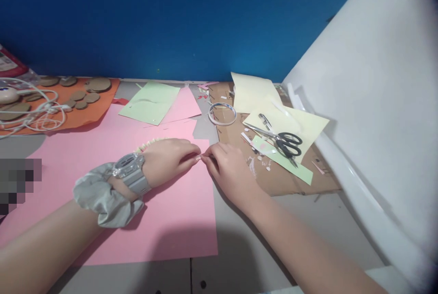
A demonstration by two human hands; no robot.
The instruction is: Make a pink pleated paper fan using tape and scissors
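My left hand (168, 159), with a grey watch (128, 166) and a grey scrunchie (107, 196) at the wrist, is closed in a pinch above the pink paper sheet (171, 225). Opposite it, my right hand (231, 168) also pinches, near the sheet's right edge. Between the fingertips of both hands shows a tiny pale strip, perhaps paper (198, 157); most of it is hidden by the fingers. A crinkled yellow paper strip (150, 142) lies just behind my left hand, partly covered by it.
Black-handled scissors (289, 143) and a cutter (266, 122) lie on pale yellow paper (301, 121) over a cardboard sheet (273, 187). Tape roll (222, 123) is behind my right hand. Green paper (150, 102), cardboard discs (98, 85) and white cable (51, 102) lie further left.
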